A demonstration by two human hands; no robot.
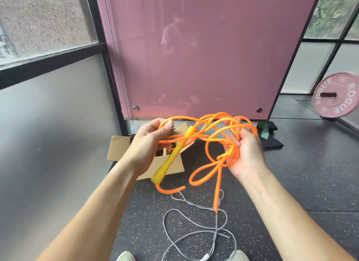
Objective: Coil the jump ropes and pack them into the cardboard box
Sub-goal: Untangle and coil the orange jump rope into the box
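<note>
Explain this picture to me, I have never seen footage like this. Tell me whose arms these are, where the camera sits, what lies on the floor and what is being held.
No machine here: a person works with bare hands. One wide-angle camera worn on the head looks forward and down, so both arms reach in from the bottom edge. The left hand pinches strands of a tangled bright orange plastic jump rope; the right hand curls its fingers through more of its loops. The rope's yellow plastic handle hangs below the left hand. On the dark speckled floor sit an open brown cardboard box, behind the left hand, and a thin grey jump rope lying loose near the feet. A round pink weight plate stands at far right.
</note>
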